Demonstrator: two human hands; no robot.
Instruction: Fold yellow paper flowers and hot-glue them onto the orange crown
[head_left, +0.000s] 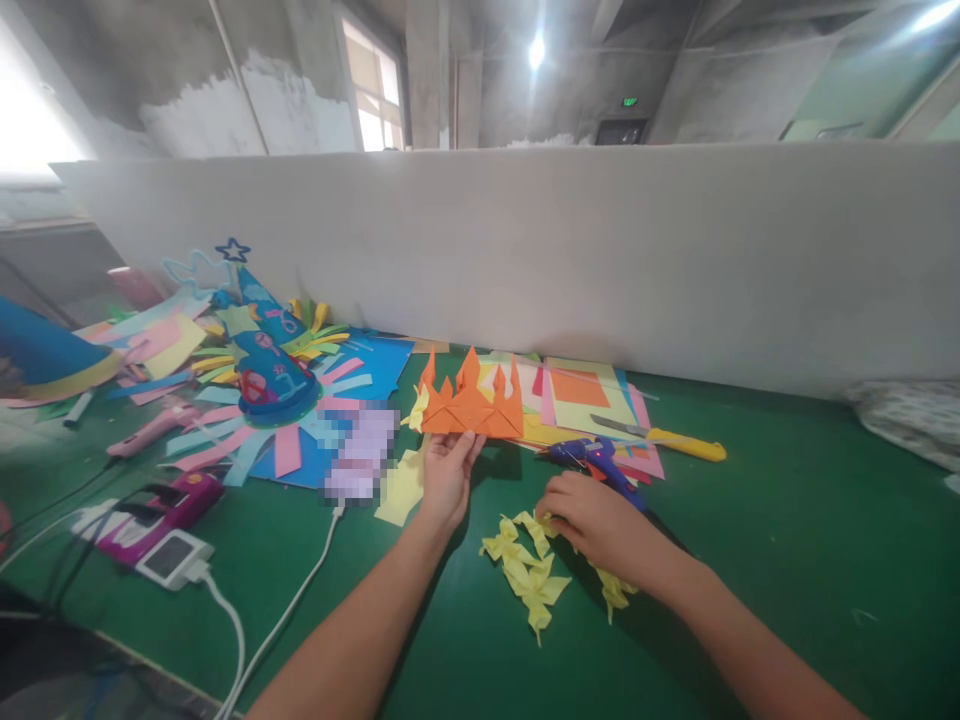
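Note:
My left hand [450,475] is closed on the lower edge of an orange folded-paper crown [472,410], holding it upright with its pointed tips up. A small yellow folded piece shows at the crown's left end. Over a loose pile of yellow folded-paper pieces [529,580], my right hand [589,515] has its fingers bent and pinched at one piece, partly hiding it. Just beyond that hand lies a blue glue gun [592,455]. A utility knife [686,444] with a yellow handle rests to its right.
Paper sheets [592,395] lie behind the crown. At left stand decorated blue cone hats [274,375] with paper strips, beside a pink glue gun [154,428]. A power strip [146,525] and white cables [300,590] lie nearer. A white partition [525,250] closes the table's back.

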